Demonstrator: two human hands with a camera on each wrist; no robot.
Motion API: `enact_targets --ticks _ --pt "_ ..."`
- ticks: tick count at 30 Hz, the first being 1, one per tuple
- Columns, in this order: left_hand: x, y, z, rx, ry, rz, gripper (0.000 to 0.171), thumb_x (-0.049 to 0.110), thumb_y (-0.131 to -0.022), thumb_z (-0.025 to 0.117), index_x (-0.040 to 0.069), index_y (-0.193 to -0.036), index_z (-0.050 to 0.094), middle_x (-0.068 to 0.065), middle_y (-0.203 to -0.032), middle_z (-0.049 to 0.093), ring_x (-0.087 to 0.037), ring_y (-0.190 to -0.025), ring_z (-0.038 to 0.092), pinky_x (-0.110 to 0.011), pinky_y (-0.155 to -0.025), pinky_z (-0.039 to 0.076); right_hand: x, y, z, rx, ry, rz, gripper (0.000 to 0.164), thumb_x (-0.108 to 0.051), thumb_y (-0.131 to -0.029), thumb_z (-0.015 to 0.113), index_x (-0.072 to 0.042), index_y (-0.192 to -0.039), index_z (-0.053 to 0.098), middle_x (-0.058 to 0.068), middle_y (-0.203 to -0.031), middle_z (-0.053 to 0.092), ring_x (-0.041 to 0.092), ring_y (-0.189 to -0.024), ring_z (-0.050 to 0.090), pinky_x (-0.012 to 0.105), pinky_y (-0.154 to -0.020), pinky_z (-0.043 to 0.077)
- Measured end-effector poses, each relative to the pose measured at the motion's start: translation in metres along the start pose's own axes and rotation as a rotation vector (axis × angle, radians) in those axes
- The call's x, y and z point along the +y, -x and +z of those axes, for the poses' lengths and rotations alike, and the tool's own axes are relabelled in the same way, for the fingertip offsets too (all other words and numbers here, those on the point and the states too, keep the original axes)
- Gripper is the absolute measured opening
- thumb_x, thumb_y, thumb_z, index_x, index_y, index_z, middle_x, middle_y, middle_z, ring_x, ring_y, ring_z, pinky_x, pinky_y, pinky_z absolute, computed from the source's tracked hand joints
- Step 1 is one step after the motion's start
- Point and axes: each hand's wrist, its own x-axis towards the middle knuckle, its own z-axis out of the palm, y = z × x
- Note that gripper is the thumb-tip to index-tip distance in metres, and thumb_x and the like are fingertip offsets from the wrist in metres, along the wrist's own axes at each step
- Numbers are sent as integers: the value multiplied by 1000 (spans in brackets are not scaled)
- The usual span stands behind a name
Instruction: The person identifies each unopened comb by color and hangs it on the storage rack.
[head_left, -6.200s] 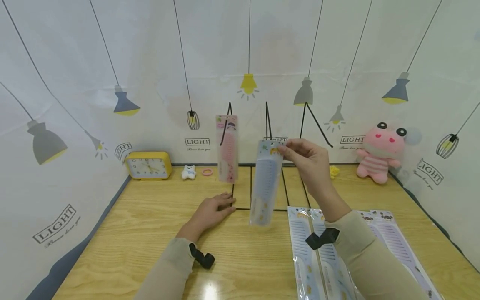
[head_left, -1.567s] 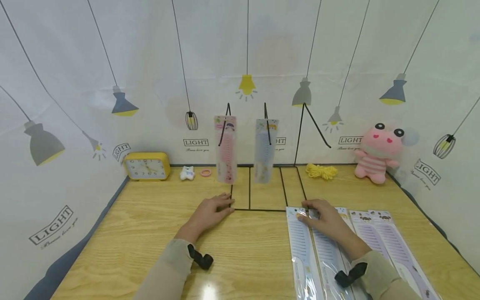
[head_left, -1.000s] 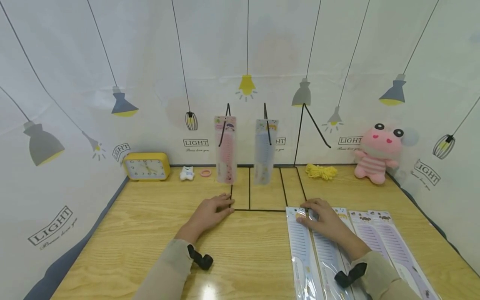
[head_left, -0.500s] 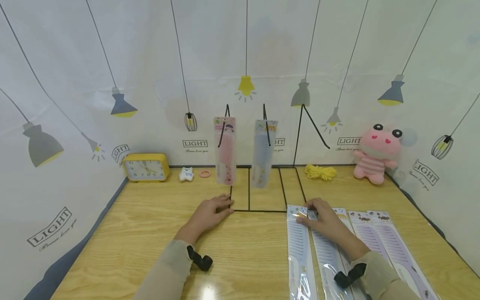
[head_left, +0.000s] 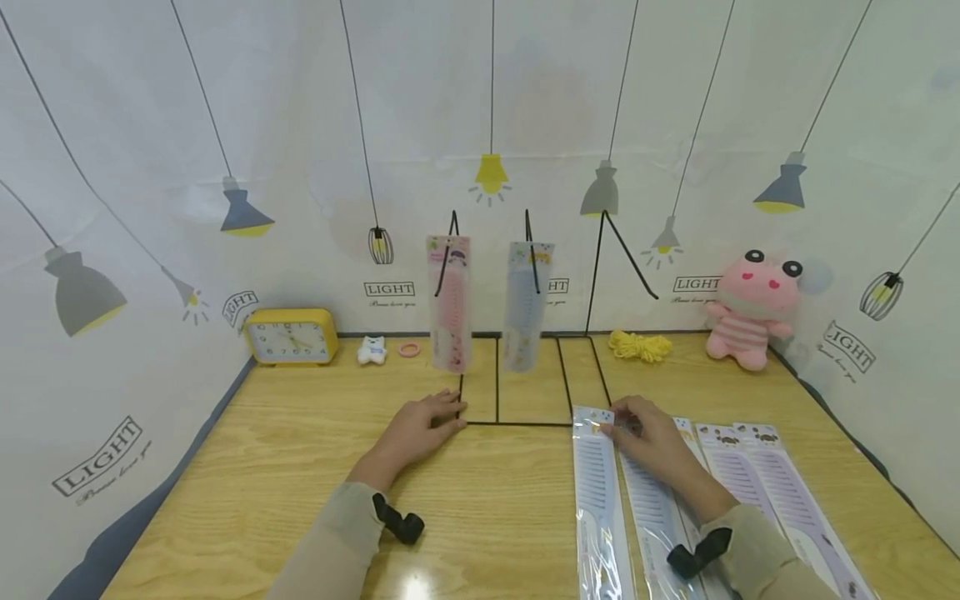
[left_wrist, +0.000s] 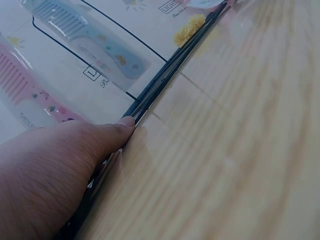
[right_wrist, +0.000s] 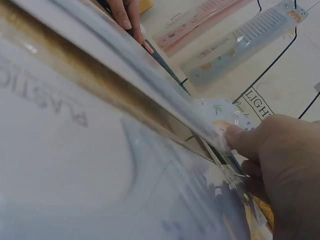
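In the head view my right hand pinches the top edge of a packaged blue comb, its thumb on the printed header. That top end is slightly raised in the right wrist view, where the clear wrapper shows between thumb and fingers. My left hand rests on the table at the front left corner of a black wire rack. Its thumb presses against the rack's bar in the left wrist view. A pink packaged comb and a blue packaged comb hang from the rack's hooks.
Blue packaged combs and purple packaged combs lie at the right. Behind stand a yellow clock, a small white bear, a pink ring, yellow string and a pink plush toy. The rack's right hook carries nothing.
The second comb, earlier held up by my right hand, now hangs on the middle hook. My right hand has come down to the row and lifted a blue comb's top end slightly. My left hand stays put.
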Motion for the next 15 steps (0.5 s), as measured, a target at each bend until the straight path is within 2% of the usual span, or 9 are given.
enact_targets --ticks 3,8,11,15 --pt "1 0 0 0 3 1 41 37 -100 64 21 -138 64 1 -151 49 -17 -145 37 -45 -121 28 -1 0 -1 17 -34 57 23 -27 -94 74 -11 -109 66 0 -99 70 19 -93 67 40 -79 57" --pt "4 1 -1 -2 12 0 41 36 -100 64 20 -137 64 -1 -152 49 -19 -145 37 -45 -121 28 -3 0 -2 64 -98 191 22 -36 -92 76 -17 -101 71 -4 -92 73 14 -85 67 26 -71 56" --pt "5 2 -2 -2 20 -2 41 36 -100 64 19 -138 64 -1 -152 49 -19 -145 37 -46 -121 27 -4 -1 -3 102 -171 250 23 -38 -90 77 -16 -95 73 -3 -91 75 13 -82 68 23 -68 56" --pt "5 2 -2 -1 16 -1 41 36 -100 65 19 -138 64 -1 -152 49 -19 -145 37 -46 -121 27 -6 -2 -3 121 -264 281 23 -35 -87 80 -13 -92 75 -1 -89 75 12 -80 69 22 -66 56"
